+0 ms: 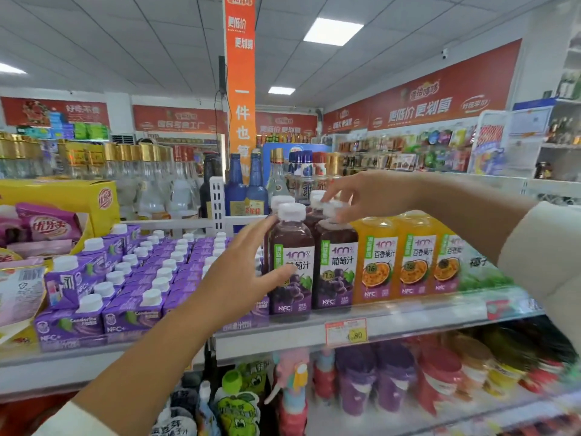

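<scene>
on the upper shelf (283, 338) of a shop aisle, two dark grape juice bottles with white caps stood side by side at the near edge, with more of the same behind them. the left hand (242, 272) reached in from the near left with its fingers straight and spread. its thumb lay across the front of the label of the left grape juice bottle (292, 247) and its forefinger touched that bottle's left shoulder, so the hand was open against the bottle and not closed round it. the right hand (371, 193) came in from the right above the caps. its fingers were curled down over the cap of the right grape juice bottle (336, 265), with the thumb pressed on the right side of the cap and one fingertip touching the cap of a bottle behind. both front bottles stood upright and touching each other. just right of them stood a row of orange passion fruit bottles (377, 259), and to the left lay a block of purple cartons (132, 316) with white screw caps. a red and yellow price tag (345, 332) hung on the shelf rim below the right bottle. farther back stood two blue bottles (235, 184), and an orange banner (240, 73) hung above them. coloured pouches (239, 404) sat blurred on the lower shelf.
</scene>
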Demonstrator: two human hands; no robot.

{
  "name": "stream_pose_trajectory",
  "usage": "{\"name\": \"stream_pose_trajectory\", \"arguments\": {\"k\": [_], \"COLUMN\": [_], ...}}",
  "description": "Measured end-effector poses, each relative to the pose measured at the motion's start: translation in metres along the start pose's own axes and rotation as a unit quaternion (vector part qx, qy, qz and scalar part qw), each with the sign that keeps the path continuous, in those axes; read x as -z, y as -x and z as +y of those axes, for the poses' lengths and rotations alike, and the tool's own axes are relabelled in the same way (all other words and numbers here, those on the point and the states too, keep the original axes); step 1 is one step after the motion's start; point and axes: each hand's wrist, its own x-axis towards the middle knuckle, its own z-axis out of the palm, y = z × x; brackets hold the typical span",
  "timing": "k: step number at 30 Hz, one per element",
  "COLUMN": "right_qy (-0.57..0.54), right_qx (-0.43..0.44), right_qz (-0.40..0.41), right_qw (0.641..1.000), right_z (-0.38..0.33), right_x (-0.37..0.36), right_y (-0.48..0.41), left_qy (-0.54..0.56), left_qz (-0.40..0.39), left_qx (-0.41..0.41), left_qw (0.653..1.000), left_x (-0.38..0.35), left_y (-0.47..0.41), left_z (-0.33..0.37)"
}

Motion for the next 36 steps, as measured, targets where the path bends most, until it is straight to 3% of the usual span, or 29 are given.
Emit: {"name": "stream_pose_trajectory", "arguments": {"k": [5,14,17,19,21,23,25,27,30,36], "right_qy": [-0.110,-0.161,-0.262,-0.406,-0.480,-0.502,-0.542,-0.563,-0.567,-0.565], "right_qx": [0.002,0.019,0.035,0.047,0.023,-0.015,-0.041,-0.069,-0.110,-0.171], "right_qz": [0.071,0.170,0.264,0.307,0.318,0.291,0.252,0.230,0.218,0.173], "right_qw": [0.991,0.972,0.928,0.859,0.817,0.814,0.801,0.791,0.787,0.788], "right_z": [0.005,-0.003,-0.006,-0.004,0.005,0.015,0.024,0.028,0.042,0.073], "right_x": [-0.021,-0.042,-0.037,-0.033,-0.038,-0.056,-0.080,-0.103,-0.133,-0.159], "right_y": [0.004,0.030,0.053,0.070,0.083,0.095,0.108,0.123,0.138,0.171], "left_qy": [0.027,0.045,0.042,0.057,0.112,0.223,0.313,0.370,0.415,0.390], "left_qz": [0.020,0.051,0.160,0.182,0.120,-0.012,-0.156,-0.235,-0.263,-0.274], "left_qx": [0.020,0.043,0.001,-0.047,-0.042,0.018,0.076,0.119,0.175,0.197], "left_qw": [0.999,0.997,0.986,0.980,0.986,0.975,0.934,0.891,0.853,0.857], "left_x": [-0.009,-0.017,-0.018,-0.026,-0.038,-0.054,-0.076,-0.103,-0.139,-0.178], "left_y": [-0.002,0.010,0.024,0.039,0.054,0.069,0.082,0.094,0.107,0.125], "left_z": [0.005,0.018,0.029,0.041,0.053,0.062,0.069,0.073,0.076,0.092]}}
